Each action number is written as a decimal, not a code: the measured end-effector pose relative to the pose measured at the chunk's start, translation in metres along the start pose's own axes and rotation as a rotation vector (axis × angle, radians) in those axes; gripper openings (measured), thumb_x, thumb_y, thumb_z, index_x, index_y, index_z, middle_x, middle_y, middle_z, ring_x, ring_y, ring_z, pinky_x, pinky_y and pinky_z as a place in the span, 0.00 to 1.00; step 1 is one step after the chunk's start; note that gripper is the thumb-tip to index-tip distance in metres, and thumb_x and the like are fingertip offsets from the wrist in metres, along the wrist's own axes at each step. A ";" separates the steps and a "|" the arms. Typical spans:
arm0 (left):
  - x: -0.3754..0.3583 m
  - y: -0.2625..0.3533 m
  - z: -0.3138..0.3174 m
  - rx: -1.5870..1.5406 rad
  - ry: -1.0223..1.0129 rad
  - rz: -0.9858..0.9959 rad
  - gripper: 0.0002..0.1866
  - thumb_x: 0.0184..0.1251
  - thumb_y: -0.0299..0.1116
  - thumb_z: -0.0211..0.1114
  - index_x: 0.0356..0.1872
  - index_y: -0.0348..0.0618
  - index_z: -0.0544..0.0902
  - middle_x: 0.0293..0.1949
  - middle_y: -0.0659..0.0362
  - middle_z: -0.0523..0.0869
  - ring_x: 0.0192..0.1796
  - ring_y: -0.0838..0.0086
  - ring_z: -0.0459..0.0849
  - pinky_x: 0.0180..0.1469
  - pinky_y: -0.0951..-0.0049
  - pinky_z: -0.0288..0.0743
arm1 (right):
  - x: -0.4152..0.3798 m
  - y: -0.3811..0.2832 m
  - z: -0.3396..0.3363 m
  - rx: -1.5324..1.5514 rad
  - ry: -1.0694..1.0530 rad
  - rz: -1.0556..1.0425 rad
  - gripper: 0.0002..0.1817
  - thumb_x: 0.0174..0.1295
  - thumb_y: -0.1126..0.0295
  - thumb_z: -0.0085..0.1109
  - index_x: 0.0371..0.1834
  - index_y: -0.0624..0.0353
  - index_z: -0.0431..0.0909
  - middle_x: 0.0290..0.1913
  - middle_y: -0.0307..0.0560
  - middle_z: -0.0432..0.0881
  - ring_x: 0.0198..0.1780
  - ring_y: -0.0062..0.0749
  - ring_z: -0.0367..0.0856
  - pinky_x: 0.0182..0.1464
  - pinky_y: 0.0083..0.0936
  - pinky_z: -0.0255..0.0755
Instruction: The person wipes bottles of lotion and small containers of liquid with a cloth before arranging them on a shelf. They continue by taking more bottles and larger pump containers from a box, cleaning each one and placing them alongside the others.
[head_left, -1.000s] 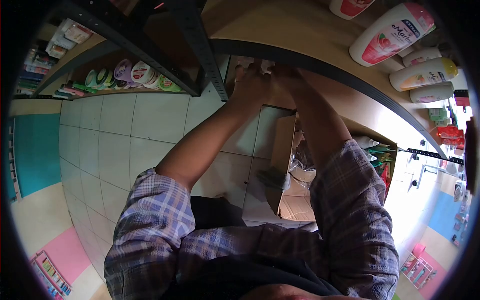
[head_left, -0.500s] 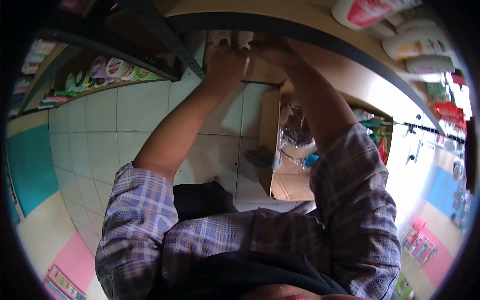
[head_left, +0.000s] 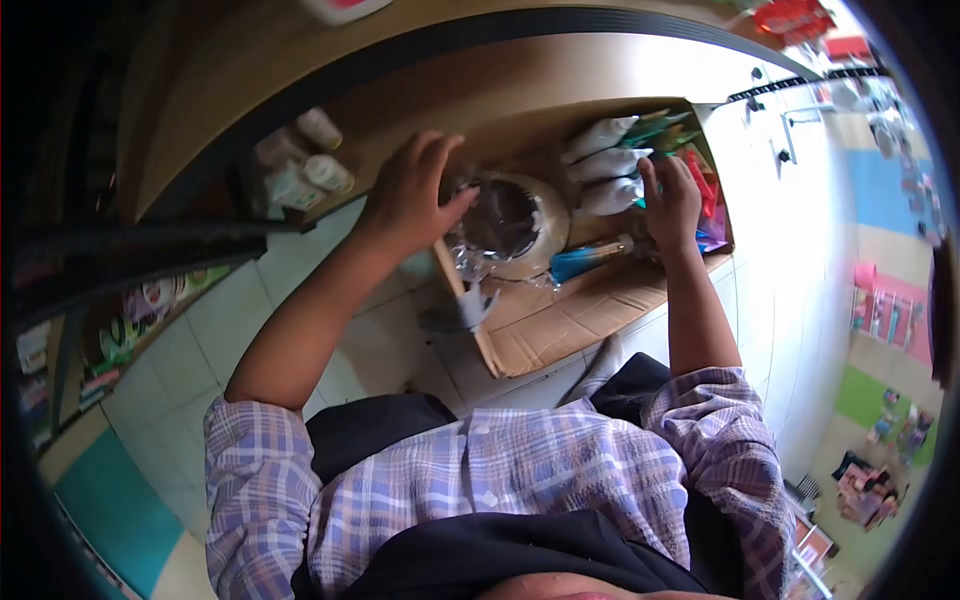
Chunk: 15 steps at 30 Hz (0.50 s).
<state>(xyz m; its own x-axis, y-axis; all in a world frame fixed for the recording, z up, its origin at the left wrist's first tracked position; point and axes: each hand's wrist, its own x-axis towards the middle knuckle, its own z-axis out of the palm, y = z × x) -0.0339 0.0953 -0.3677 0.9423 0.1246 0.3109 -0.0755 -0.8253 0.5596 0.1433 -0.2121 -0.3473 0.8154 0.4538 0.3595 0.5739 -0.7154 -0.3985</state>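
Observation:
My left hand (head_left: 412, 195) hovers by the left side of an open cardboard box (head_left: 560, 335), fingers spread and nothing in them. Nearest to it is a round roll of clear wrap or tape (head_left: 545, 215) with loose crinkled plastic. My right hand (head_left: 675, 205) reaches into the box's right part, thumb and fingers apart, fingertips right at the packs there. Beside it lie several white tubes or bottles (head_left: 608, 165), green packs (head_left: 665, 130) and a red item (head_left: 700, 180). A blue tube (head_left: 590, 260) lies nearer to me in the box.
A wooden shelf (head_left: 400, 95) with a dark metal edge runs over the box. Several white bottles (head_left: 325, 172) stand at the left on the lower shelf. Dark metal posts (head_left: 150, 245) rise at the left. White floor tiles (head_left: 350, 345) lie below, and a foot (head_left: 603, 365) is near the box.
Both hands have left the white bottles on the shelf. My left hand is now beside the box, my right hand inside it. The view has turned toward the right.

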 end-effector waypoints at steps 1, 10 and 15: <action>0.004 0.007 0.009 -0.101 -0.109 -0.031 0.32 0.55 0.36 0.74 0.61 0.46 0.71 0.56 0.52 0.74 0.54 0.56 0.78 0.55 0.61 0.74 | 0.004 0.012 -0.011 -0.003 0.037 0.036 0.16 0.66 0.58 0.60 0.28 0.60 0.75 0.29 0.49 0.76 0.31 0.46 0.77 0.34 0.36 0.70; 0.080 0.071 0.125 -0.269 -0.256 -0.021 0.32 0.53 0.33 0.73 0.61 0.42 0.71 0.56 0.47 0.74 0.55 0.54 0.79 0.58 0.62 0.75 | 0.059 0.062 -0.048 -0.043 -0.567 -0.049 0.21 0.55 0.57 0.67 0.49 0.53 0.77 0.49 0.52 0.78 0.53 0.48 0.79 0.53 0.40 0.74; 0.146 0.107 0.181 -0.248 -0.179 0.010 0.31 0.52 0.27 0.69 0.62 0.44 0.71 0.57 0.45 0.73 0.59 0.48 0.75 0.63 0.57 0.71 | 0.043 0.055 -0.035 -0.309 -0.733 -0.310 0.34 0.40 0.51 0.75 0.54 0.46 0.76 0.52 0.44 0.78 0.54 0.45 0.79 0.49 0.45 0.76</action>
<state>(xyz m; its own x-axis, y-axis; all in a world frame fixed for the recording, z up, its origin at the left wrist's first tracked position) 0.1543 -0.0743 -0.4016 0.9820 -0.0004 0.1890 -0.1416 -0.6635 0.7346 0.2071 -0.2504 -0.3246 0.5295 0.8057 -0.2656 0.8194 -0.5668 -0.0858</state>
